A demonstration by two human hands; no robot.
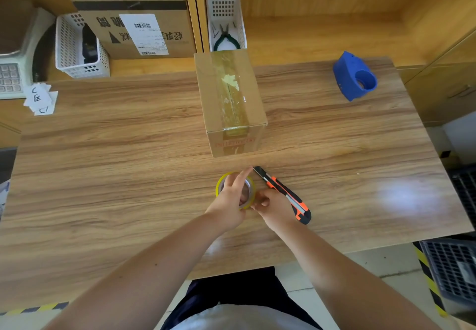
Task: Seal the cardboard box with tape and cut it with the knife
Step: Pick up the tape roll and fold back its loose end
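A small cardboard box (230,100) stands in the middle of the wooden table (116,149), with a yellowish tape strip along its top seam. In front of it, near me, my left hand (231,198) grips a yellow tape roll (219,182), fingers through its core. My right hand (273,207) pinches the roll's right rim at the tape's edge. An orange-and-black utility knife (286,195) lies on the table just right of my hands, blade end pointing toward the box.
A blue tape dispenser (354,75) sits at the far right of the table. Behind are a large cardboard box (139,30), two white baskets (77,48) (226,20), one with pliers, paper slips (41,99) and a scale at left.
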